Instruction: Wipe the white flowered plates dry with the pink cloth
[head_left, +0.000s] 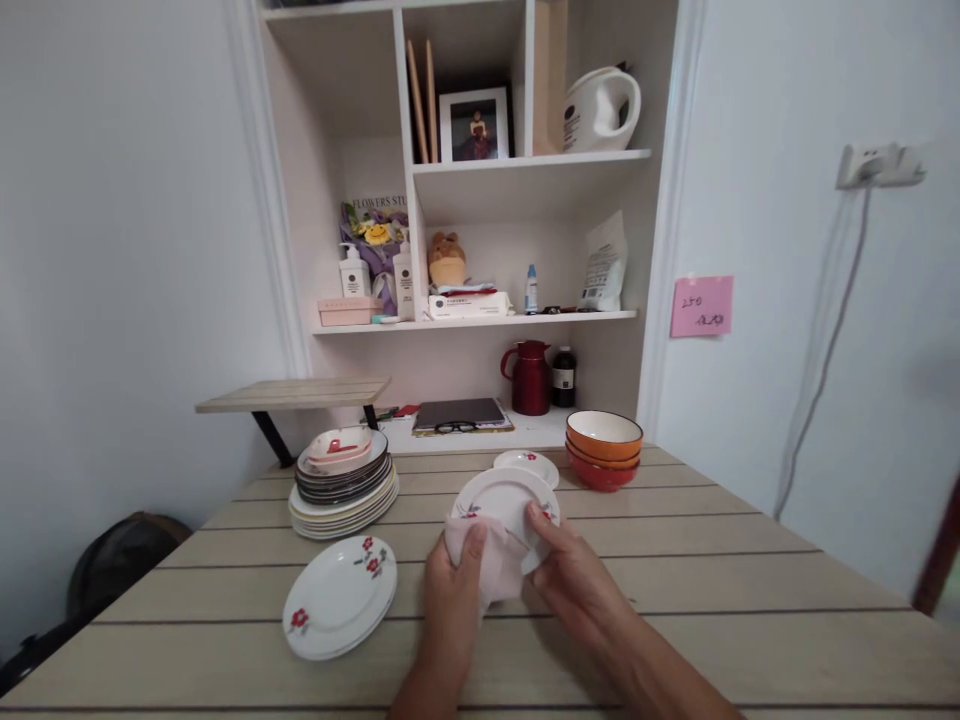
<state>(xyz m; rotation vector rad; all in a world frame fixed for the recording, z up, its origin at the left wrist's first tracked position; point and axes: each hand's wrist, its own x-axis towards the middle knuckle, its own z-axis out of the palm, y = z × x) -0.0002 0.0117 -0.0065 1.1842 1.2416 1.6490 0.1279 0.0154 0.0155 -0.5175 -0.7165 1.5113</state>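
Note:
Between my hands, above the wooden table, a white plate (499,492) with red flowers is tilted up. My left hand (454,580) is closed on a pale pink cloth (499,570), pressing it against the plate's near left edge. The plate's right rim sits in my right hand (566,570), with the thumb on top and the fingers behind. Just beyond it a small flowered plate (541,464) lies on the table. Left of my hands rest flowered plates (341,600), one on another. The cloth covers the held plate's lower part.
A stack of plates (345,500) topped by small pink-rimmed dishes (340,447) stands at the back left. Orange and red bowls (604,455) are stacked at the back right. Behind the table (720,620), the shelf holds a red jug (530,380), a dark bottle (564,378) and glasses (456,427).

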